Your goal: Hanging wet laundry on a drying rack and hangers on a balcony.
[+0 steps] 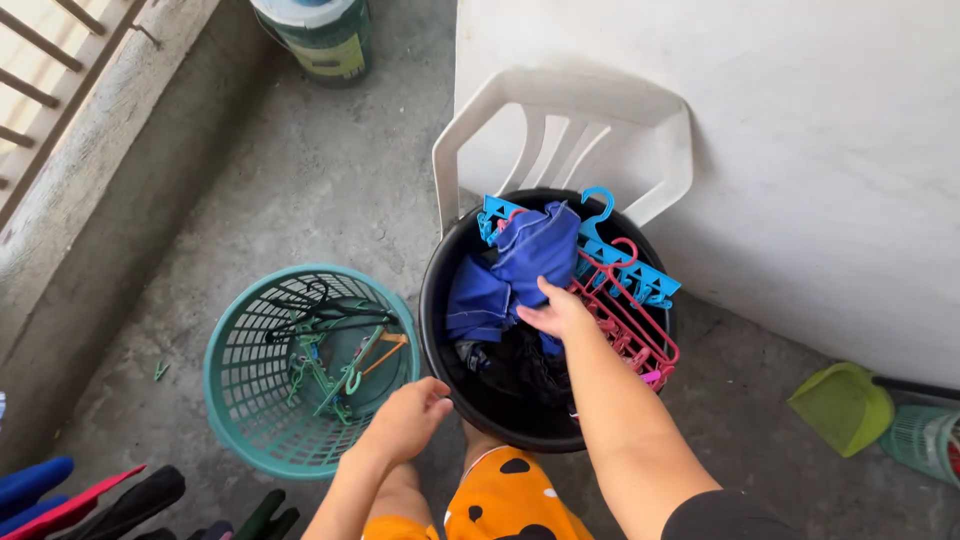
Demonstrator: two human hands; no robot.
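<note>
1. Far left, a teal basket (240, 400) sits on the concrete floor (330, 170). It holds a loose tangle of black, green and orange hangers (335, 350) lying mostly flat, their long sides running roughly left to right.
2. The left hand (408, 418) hovers between the teal basket and the rim of the black tub (432, 300). Its grip is loosely curled with nothing in it, and it is not clearly touching either rim.
3. The black tub stands on the floor in front of a white plastic chair (570, 130) that is tipped against the white wall (800, 150). Dark clothes fill the bottom.
4. The blue cloth (520, 265) lies bunched on top of the pile, towards the far side of the tub. It has no true long axis while crumpled, though the bundle runs roughly from the near left to the far right.
5. The right hand (555, 312) has its grip pinching the near edge of the blue cloth, fingers closed on the fabric. I judge the step to be lifting the piece out; the next move would call for a clean upward pull clear of the hangers.
6. Right of that hand, pink and blue hangers (625, 300) lean on the tub's rim, hooks pointing away towards the wall.
7. Far right, a green dustpan (845, 405) lies on the floor.
</note>
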